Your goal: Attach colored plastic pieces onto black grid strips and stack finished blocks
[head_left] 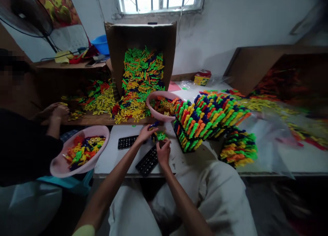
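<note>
My left hand (145,132) is closed round a dark blue piece (153,126) above the white table. Just to its right, my right hand (163,151) is bent at the fingertips against green pieces (161,136); how firmly it grips them is too small to tell. Under my right hand lies a black tray (147,161) with rows of holes, set at a slant. Another black tray (127,142) lies further left, partly behind my left forearm. Right of my hands, stacked trays (205,119) stand full of upright coloured pieces.
A pink basin (164,117) of pieces stands behind my hands, before a tipped cardboard box (115,51) spilling pieces. At left, a person (25,136) handles yellow pieces beside another pink basin (55,166). A filled tray (239,147) and clear plastic (275,143) lie at right.
</note>
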Available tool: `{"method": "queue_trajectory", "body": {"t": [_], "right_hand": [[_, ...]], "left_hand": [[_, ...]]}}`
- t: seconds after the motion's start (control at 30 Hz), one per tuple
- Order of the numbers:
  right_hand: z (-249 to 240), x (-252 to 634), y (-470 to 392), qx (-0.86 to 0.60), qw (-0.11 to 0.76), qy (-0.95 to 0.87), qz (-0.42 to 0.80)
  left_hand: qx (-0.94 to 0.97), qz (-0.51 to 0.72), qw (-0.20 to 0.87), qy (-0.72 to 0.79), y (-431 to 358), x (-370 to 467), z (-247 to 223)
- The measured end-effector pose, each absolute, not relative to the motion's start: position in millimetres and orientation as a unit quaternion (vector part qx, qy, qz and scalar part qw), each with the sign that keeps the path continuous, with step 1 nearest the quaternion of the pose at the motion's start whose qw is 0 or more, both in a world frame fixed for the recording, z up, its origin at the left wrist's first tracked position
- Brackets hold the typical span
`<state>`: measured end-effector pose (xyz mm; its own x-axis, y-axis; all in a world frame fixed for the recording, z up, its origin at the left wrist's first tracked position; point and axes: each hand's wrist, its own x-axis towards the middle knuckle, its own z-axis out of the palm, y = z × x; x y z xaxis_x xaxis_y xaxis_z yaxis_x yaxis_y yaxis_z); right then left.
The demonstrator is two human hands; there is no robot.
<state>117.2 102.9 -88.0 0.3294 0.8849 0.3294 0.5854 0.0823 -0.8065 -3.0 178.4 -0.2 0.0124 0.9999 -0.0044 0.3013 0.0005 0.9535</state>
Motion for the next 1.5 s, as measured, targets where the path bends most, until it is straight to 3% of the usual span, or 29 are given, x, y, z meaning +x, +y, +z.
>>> {"method": "queue_trajectory", "body": {"t": [0.33,0.53,0.67,0.8,0.9,1.0,1.2,1.37,1.5], "right_hand": [[-68.8,109.1,94.6,-0.642,0.4,-0.64,0.134],[-63.7,111.3,91.5,-0.571,0.358,-0.729,0.118],[-61.3,116.1,80.3,-0.626,0.375,-0.676,0.1],[-63.0,129.6,59.6,-0.643,0.329,-0.684,0.1],[-61.7,141.4,48.6,-0.581,0.313,-0.737,0.147],[-57.4,149.0,45.0,-0.503,0.315,-0.779,0.201],[-53.6,149.5,45.4,-0.454,0.316,-0.801,0.229],[-53.4,149.7,44.6,-0.459,0.299,-0.806,0.224],[-51.8,152.4,42.3,-0.452,0.311,-0.803,0.233]], "left_hand": [[0.589,0.402,0.282,0.642,167.6,-11.9,9.7],[0.562,0.447,0.305,0.625,179.2,-32.1,3.3],[0.52,0.496,0.309,0.624,172.3,-43.5,7.6],[0.416,0.532,0.441,0.591,145.1,-48.6,23.9],[0.334,0.51,0.595,0.524,112.2,-46.0,31.2],[0.287,0.497,0.676,0.462,78.9,-40.0,29.4],[0.265,0.524,0.621,0.519,43.5,-33.5,11.0],[0.152,0.543,0.713,0.416,37.9,-33.9,4.6],[0.181,0.587,0.654,0.44,35.8,-28.3,1.4]]}}
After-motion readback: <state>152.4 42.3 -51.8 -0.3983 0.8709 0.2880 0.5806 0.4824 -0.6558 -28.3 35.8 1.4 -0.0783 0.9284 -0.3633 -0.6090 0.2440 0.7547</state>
